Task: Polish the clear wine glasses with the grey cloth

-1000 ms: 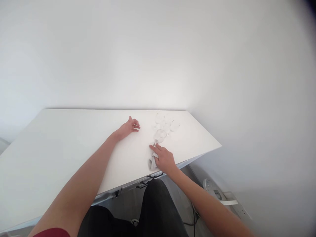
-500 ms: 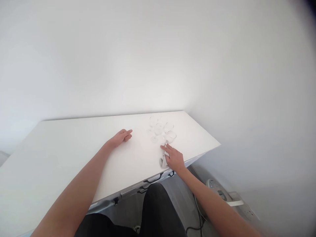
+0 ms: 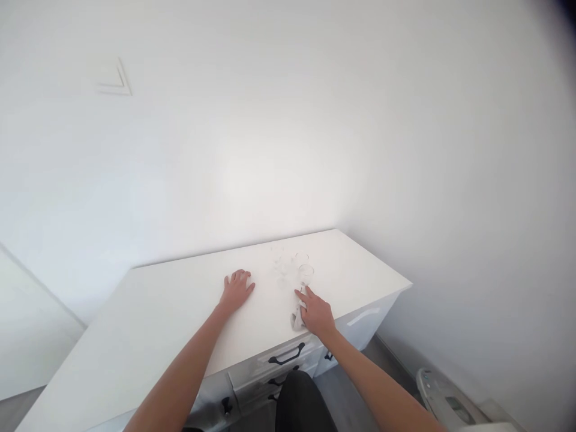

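My right hand point(image 3: 318, 313) grips a crumpled light-grey cloth point(image 3: 297, 320) close to the front edge of the white dresser top point(image 3: 180, 300). Its fingertips reach the lower part of the nearest clear stemmed glass point(image 3: 306, 272); whether they touch it I cannot tell. Just behind that glass is another clear glass point(image 3: 302, 258), and more faint glass outlines point(image 3: 282, 267) show to the left, hard to make out against the white. My left hand point(image 3: 237, 290) lies palm down on the top with fingers spread, holding nothing, left of the glasses.
Black-handled drawers point(image 3: 287, 355) are under the front edge, with my knee point(image 3: 301, 402) close to them. A white wall point(image 3: 288, 150) rises behind and to the right. On the floor at lower right stands a grey-white appliance point(image 3: 445, 396).
The view has shifted, showing more wall and more of the drawer fronts. My left hand has gone from curled with a finger out to spread flat. The right hand still grips the cloth.
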`<control>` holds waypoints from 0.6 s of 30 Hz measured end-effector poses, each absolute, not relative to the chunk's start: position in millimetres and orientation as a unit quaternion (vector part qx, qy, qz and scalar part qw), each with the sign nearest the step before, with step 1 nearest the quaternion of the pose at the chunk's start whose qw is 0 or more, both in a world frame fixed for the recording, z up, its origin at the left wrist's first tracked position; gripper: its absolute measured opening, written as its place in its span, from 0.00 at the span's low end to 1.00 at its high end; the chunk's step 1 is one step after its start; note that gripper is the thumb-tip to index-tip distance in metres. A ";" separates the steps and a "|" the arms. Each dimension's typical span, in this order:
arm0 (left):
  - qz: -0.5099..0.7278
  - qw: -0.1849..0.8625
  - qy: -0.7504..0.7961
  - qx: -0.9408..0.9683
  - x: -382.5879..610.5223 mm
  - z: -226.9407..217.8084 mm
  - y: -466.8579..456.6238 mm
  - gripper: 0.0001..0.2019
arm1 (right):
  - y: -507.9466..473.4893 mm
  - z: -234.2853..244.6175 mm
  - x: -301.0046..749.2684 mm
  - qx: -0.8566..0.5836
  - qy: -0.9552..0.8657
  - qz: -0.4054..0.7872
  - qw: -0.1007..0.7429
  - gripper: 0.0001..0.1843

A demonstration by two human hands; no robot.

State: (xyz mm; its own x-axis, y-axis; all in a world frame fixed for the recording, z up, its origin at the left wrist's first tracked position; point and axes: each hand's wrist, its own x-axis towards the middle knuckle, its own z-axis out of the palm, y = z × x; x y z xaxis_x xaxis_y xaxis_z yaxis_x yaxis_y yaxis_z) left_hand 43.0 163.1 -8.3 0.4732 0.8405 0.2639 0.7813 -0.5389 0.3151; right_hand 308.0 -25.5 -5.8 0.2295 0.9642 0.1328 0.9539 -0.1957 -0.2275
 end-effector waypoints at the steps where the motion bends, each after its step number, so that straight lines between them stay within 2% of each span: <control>1: 0.167 0.060 0.507 0.843 42.7 -9.8 155.6 0.24 | -25.9 -5.9 308.0 -0.773 -0.620 0.022 0.136 0.32; 5: 0.101 0.039 0.563 0.819 32.7 -18.4 124.9 0.30 | -26.8 -8.8 308.2 -0.767 -0.622 0.024 0.158 0.31; 9: 0.098 0.017 0.572 0.814 20.5 -26.0 91.5 0.30 | -26.3 -13.0 308.5 -0.762 -0.628 0.027 0.155 0.31; 12: 0.100 0.003 0.652 0.751 -0.4 -27.9 69.0 0.30 | -26.2 -14.0 308.0 -0.764 -0.629 0.018 0.143 0.32; 18: 0.054 -0.036 0.806 0.589 -128.4 -31.0 44.8 0.33 | -27.9 -14.4 306.8 -0.756 -0.639 0.016 0.145 0.31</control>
